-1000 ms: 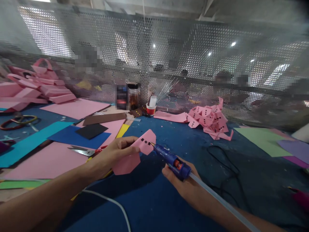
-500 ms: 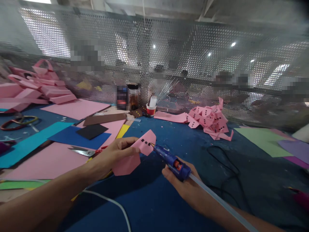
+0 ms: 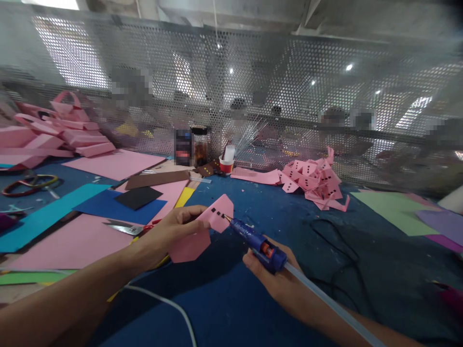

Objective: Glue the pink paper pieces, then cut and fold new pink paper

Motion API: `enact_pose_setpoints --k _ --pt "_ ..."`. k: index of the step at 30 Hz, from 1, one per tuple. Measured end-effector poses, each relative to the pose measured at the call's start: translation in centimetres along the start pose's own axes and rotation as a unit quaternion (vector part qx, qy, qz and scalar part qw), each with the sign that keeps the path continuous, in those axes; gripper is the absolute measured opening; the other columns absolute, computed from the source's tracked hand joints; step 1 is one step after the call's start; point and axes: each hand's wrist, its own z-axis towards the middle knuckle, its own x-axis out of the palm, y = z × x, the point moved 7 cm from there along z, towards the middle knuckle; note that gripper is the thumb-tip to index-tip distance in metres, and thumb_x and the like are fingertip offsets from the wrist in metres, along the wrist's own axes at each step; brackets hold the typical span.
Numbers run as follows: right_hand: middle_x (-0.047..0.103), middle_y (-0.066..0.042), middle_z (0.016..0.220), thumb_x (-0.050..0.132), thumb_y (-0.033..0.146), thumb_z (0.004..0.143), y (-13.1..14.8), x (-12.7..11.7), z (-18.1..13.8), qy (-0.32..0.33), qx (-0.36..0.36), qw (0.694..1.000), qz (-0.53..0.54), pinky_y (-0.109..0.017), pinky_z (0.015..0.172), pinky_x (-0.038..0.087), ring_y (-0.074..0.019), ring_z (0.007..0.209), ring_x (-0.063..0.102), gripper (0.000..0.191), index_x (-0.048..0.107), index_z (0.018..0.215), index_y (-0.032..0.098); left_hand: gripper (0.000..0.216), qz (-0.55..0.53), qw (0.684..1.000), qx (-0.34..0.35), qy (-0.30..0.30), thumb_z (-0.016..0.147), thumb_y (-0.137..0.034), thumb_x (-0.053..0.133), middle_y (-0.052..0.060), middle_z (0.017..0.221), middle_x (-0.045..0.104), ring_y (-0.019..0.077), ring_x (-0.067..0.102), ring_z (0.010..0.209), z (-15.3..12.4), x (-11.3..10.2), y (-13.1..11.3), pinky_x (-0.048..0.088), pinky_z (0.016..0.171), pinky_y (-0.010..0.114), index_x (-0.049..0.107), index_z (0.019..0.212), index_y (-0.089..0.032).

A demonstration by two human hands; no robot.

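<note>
My left hand [image 3: 170, 230] is closed on a folded pink paper piece [image 3: 202, 231] with small black squares, held above the blue table. My right hand [image 3: 277, 277] grips a blue hot glue gun [image 3: 257, 243] with a clear glue stick [image 3: 325, 303] sticking out of its back. The gun's nozzle touches the right edge of the pink piece.
Scissors [image 3: 125, 225] lie left of my hand on pink sheets [image 3: 65, 246]. A heap of cut pink pieces [image 3: 314, 179] lies at the back right, folded pink shapes [image 3: 54, 130] at the far left. Jars [image 3: 191, 146] and a red cup [image 3: 226, 164] stand by the perforated screen [image 3: 231, 96]. A black cable [image 3: 336, 255] runs at right.
Almost nothing moved. The glue gun's nozzle has stayed at the edge of the pink piece, shifting very slightly.
</note>
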Motion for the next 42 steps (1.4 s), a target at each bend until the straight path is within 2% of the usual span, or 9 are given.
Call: enact_pose_setpoints --k 8,13,17,20,23,25,29,33,42 --pt "0.064 -0.001 0.067 0.067 0.045 0.082 -0.2 0.4 0.1 0.014 -0.008 1.0 -0.008 -0.031 0.064 0.053 -0.0201 0.064 0.062 0.022 0.066 0.073 0.025 0.029 0.024 1.0 0.017 0.009 0.083 -0.041 0.072 0.003 0.085 0.068 0.0113 0.052 0.064 0.2 -0.1 0.0 0.034 0.052 0.019 0.072 0.103 -0.02" --pt "0.063 -0.001 0.066 0.063 0.044 0.085 0.9 0.0 0.2 0.021 -0.015 1.0 -0.016 -0.029 0.061 0.052 -0.0179 0.061 0.06 0.025 0.065 0.072 0.024 0.029 0.036 0.999 0.029 -0.003 0.083 -0.043 0.072 0.002 0.076 0.066 0.0103 0.049 0.057 0.2 -0.3 -0.2 0.031 0.048 0.019 0.072 0.099 -0.019" --pt "0.065 -0.002 0.068 0.062 0.051 0.085 0.5 0.0 0.1 0.016 0.041 0.999 0.026 -0.028 0.059 0.054 -0.0183 0.061 0.062 0.03 0.069 0.078 0.023 0.031 0.041 0.999 0.021 -0.007 0.081 -0.044 0.074 0.001 0.069 0.064 0.0096 0.047 0.052 0.2 -0.2 -0.2 0.028 0.045 0.019 0.071 0.096 -0.017" --pt "0.07 -0.005 0.075 0.063 0.059 0.083 -0.9 -0.3 0.3 -0.027 0.086 0.994 0.054 -0.032 0.068 0.057 -0.0225 0.072 0.067 0.037 0.071 0.082 0.022 0.034 0.05 0.999 0.012 -0.005 0.079 -0.047 0.075 0.001 0.069 0.065 0.0101 0.05 0.052 0.2 0.0 0.1 0.03 0.046 0.019 0.07 0.095 -0.017" --pt "0.072 -0.006 0.08 0.063 0.059 0.083 -2.0 -0.7 0.9 -0.049 0.105 0.992 0.047 -0.038 0.082 0.056 -0.0239 0.08 0.068 0.039 0.071 0.088 0.022 0.034 0.079 0.996 0.023 0.015 0.079 -0.046 0.075 0.003 0.079 0.07 0.013 0.058 0.061 0.2 0.5 0.4 0.037 0.051 0.02 0.072 0.098 -0.018" --pt "0.071 -0.004 0.08 0.062 0.056 0.086 -2.1 -0.7 1.4 -0.044 0.101 0.992 0.061 -0.037 0.086 0.054 -0.0218 0.08 0.068 0.035 0.07 0.089 0.022 0.032 0.107 0.993 0.034 0.04 0.08 -0.044 0.075 0.005 0.089 0.073 0.0162 0.063 0.072 0.2 1.1 0.5 0.043 0.058 0.022 0.073 0.101 -0.02" --pt "0.069 -0.002 0.084 0.062 0.05 0.089 -1.5 -0.5 1.9 -0.028 0.081 0.99 0.108 -0.033 0.084 0.053 -0.0182 0.081 0.066 0.029 0.067 0.09 0.022 0.034 0.13 0.988 0.043 0.076 0.08 -0.042 0.075 0.007 0.099 0.075 0.021 0.067 0.086 0.0 2.0 0.8 0.049 0.07 0.026 0.073 0.106 -0.02" --pt "0.068 -0.003 0.087 0.067 0.05 0.083 -1.4 -0.2 1.6 -0.032 0.11 0.989 0.091 -0.036 0.086 0.052 -0.0194 0.081 0.066 0.03 0.066 0.089 0.021 0.032 0.117 0.987 0.046 0.096 0.081 -0.039 0.075 0.006 0.103 0.076 0.0211 0.068 0.091 -0.3 2.6 0.8 0.051 0.075 0.027 0.073 0.108 -0.022" --pt "0.064 -0.001 0.077 0.069 0.047 0.079 -1.6 -0.3 1.8 -0.05 0.141 0.986 0.074 -0.036 0.078 0.052 -0.0177 0.07 0.063 0.028 0.064 0.086 0.02 0.035 0.191 0.978 0.046 0.076 0.082 -0.045 0.073 0.004 0.105 0.075 0.0225 0.067 0.095 -0.5 2.5 0.0 0.051 0.078 0.028 0.072 0.109 -0.023"
